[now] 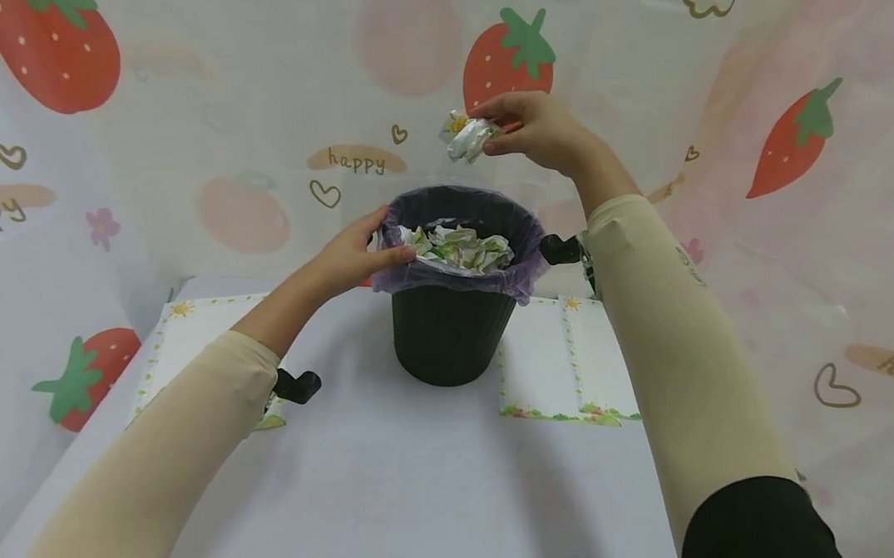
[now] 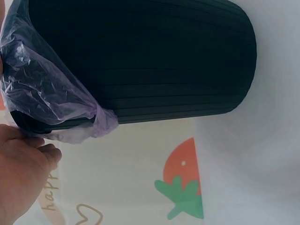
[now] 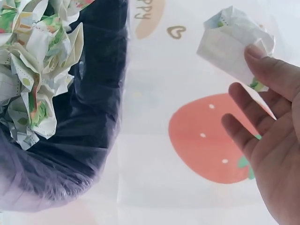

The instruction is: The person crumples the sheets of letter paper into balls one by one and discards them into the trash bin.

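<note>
A black trash can (image 1: 449, 337) stands on the white table, tilted slightly, with a purple plastic bag (image 1: 518, 280) folded over its rim. My left hand (image 1: 348, 254) grips the rim at its left side, thumb over the near edge; the bag and rim also show beside the left hand (image 2: 23, 173) in the left wrist view. Inside lie several crumpled sheets of printed paper (image 1: 464, 249). Above and behind the can, my right hand (image 1: 538, 133) pinches a crumpled paper ball (image 1: 471, 136) between thumb and fingers. In the right wrist view that paper ball (image 3: 234, 44) is whole and off to the can's side.
Flat sheets with leafy printed borders lie on the table: a sheet (image 1: 209, 323) at the left, partly under the left arm, and overlapping sheets (image 1: 563, 365) at the right. A curtain (image 1: 259, 96) printed with strawberries encloses the back and sides.
</note>
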Available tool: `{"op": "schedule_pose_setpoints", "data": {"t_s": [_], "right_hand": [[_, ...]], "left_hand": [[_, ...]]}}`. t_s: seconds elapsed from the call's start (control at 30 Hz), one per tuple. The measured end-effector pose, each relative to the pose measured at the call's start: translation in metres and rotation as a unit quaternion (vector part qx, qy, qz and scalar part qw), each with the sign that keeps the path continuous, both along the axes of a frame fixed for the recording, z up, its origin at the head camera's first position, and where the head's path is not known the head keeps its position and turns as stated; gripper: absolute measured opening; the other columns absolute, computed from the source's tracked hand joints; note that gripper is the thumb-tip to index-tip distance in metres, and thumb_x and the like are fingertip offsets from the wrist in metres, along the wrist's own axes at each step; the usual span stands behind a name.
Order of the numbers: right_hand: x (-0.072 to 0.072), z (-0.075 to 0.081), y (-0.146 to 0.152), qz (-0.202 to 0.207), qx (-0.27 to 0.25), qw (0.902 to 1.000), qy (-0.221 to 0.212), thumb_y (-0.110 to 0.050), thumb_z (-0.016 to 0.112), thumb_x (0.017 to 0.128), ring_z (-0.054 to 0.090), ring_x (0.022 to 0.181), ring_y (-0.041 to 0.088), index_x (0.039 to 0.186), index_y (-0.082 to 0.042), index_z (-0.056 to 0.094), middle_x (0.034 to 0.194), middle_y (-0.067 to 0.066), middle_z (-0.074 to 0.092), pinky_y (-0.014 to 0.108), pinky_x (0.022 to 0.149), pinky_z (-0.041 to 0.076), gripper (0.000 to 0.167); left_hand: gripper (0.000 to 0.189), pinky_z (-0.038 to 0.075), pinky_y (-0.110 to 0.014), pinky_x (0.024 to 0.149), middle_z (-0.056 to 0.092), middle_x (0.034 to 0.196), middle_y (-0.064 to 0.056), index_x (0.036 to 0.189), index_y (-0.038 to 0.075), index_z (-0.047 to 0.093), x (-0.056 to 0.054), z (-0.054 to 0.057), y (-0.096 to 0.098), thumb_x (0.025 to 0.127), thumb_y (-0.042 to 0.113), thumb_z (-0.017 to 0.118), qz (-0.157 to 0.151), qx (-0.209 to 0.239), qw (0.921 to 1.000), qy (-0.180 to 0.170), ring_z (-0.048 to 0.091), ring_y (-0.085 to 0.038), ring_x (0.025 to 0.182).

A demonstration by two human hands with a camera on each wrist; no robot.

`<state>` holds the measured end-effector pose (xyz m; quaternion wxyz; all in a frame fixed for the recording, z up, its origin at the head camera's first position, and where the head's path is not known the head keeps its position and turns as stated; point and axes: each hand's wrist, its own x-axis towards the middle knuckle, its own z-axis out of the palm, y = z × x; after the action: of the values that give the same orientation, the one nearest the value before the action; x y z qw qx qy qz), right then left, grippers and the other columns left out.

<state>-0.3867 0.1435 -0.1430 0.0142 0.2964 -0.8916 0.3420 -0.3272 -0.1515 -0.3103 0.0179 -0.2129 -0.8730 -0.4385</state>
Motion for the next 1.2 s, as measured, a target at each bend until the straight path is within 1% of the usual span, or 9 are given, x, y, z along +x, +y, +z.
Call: {"op": "schedule_pose_setpoints", "data": {"t_s": [0.2,0.33,0.43,0.63,0.73,0.83,0.9,1.07,1.2], "right_hand": [[-0.010,-0.004,-0.007,0.003,0.012,0.9996,-0.025,-0.012,0.072,0.097,0.056,0.125,0.022,0.148,-0.015,0.056,0.138,0.008,0.059,0.031,0.099,0.051,0.053],[-0.012,-0.008,-0.011,0.009,0.012,0.9992,-0.036,-0.012,0.071,0.098,0.053,0.126,0.018,0.149,-0.015,0.055,0.140,0.006,0.057,0.030,0.099,0.050,0.053],[-0.012,-0.011,-0.014,0.018,0.006,0.9987,-0.047,-0.009,0.070,0.098,0.053,0.124,0.019,0.150,-0.013,0.053,0.142,0.008,0.057,0.030,0.099,0.050,0.054],[-0.011,-0.013,-0.019,0.026,-0.003,0.9970,-0.073,-0.005,0.068,0.098,0.049,0.138,0.022,0.153,-0.009,0.047,0.155,0.010,0.047,0.035,0.110,0.047,0.059],[-0.009,-0.015,-0.019,0.028,-0.003,0.9970,-0.072,-0.007,0.068,0.098,0.047,0.143,0.023,0.153,-0.009,0.046,0.157,0.009,0.046,0.038,0.114,0.045,0.059],[-0.003,-0.016,-0.016,0.027,-0.004,0.9982,-0.053,-0.010,0.068,0.099,0.048,0.142,0.024,0.153,-0.009,0.048,0.155,0.008,0.048,0.038,0.114,0.044,0.058],[0.005,-0.017,-0.014,0.023,-0.012,0.9990,-0.036,-0.012,0.069,0.099,0.049,0.141,0.023,0.152,-0.010,0.049,0.153,0.008,0.050,0.038,0.114,0.044,0.057],[0.033,-0.025,-0.012,0.010,-0.048,0.9986,0.021,-0.018,0.069,0.099,0.053,0.135,0.018,0.148,-0.012,0.055,0.147,0.003,0.058,0.033,0.111,0.046,0.051],[0.056,-0.038,-0.012,0.017,-0.081,0.9944,0.066,-0.017,0.070,0.098,0.058,0.130,0.014,0.144,-0.010,0.058,0.141,0.003,0.063,0.033,0.111,0.046,0.047]], "left_hand": [[0.105,0.018,-0.047,0.127,0.015,0.171,-0.011,0.164,0.007,0.013,0.001,0.001,0.000,0.092,0.058,0.070,0.001,0.001,1.0000,0.002,0.016,-0.029,0.158],[0.105,0.018,-0.047,0.128,0.016,0.171,-0.011,0.164,0.006,0.014,0.001,0.002,0.001,0.092,0.058,0.070,-0.001,0.001,1.0000,0.005,0.016,-0.029,0.158],[0.104,0.017,-0.047,0.128,0.016,0.171,-0.011,0.164,0.007,0.014,0.001,0.001,0.001,0.092,0.057,0.070,0.002,-0.002,1.0000,0.003,0.015,-0.029,0.158],[0.104,0.018,-0.048,0.128,0.015,0.171,-0.010,0.165,0.007,0.013,0.001,0.001,0.001,0.093,0.057,0.069,0.006,-0.010,0.9999,-0.005,0.015,-0.029,0.158],[0.103,0.019,-0.047,0.127,0.015,0.171,-0.011,0.164,0.006,0.013,0.002,0.002,0.002,0.093,0.055,0.069,0.006,-0.009,0.9999,-0.002,0.016,-0.029,0.158],[0.102,0.019,-0.047,0.127,0.016,0.171,-0.012,0.164,0.005,0.014,0.003,0.003,0.005,0.094,0.054,0.069,0.008,-0.012,0.9999,-0.001,0.017,-0.030,0.158],[0.101,0.020,-0.047,0.127,0.016,0.171,-0.012,0.164,0.006,0.014,0.004,0.004,0.006,0.094,0.054,0.069,0.010,-0.017,0.9998,-0.003,0.017,-0.030,0.158],[0.101,0.020,-0.048,0.127,0.016,0.171,-0.011,0.165,0.009,0.013,0.006,0.005,0.005,0.094,0.054,0.069,0.015,-0.019,0.9996,-0.014,0.017,-0.031,0.157],[0.104,0.019,-0.048,0.127,0.015,0.171,-0.010,0.165,0.010,0.013,0.003,0.004,0.001,0.092,0.057,0.070,0.019,-0.024,0.9994,-0.016,0.016,-0.030,0.158]]}}
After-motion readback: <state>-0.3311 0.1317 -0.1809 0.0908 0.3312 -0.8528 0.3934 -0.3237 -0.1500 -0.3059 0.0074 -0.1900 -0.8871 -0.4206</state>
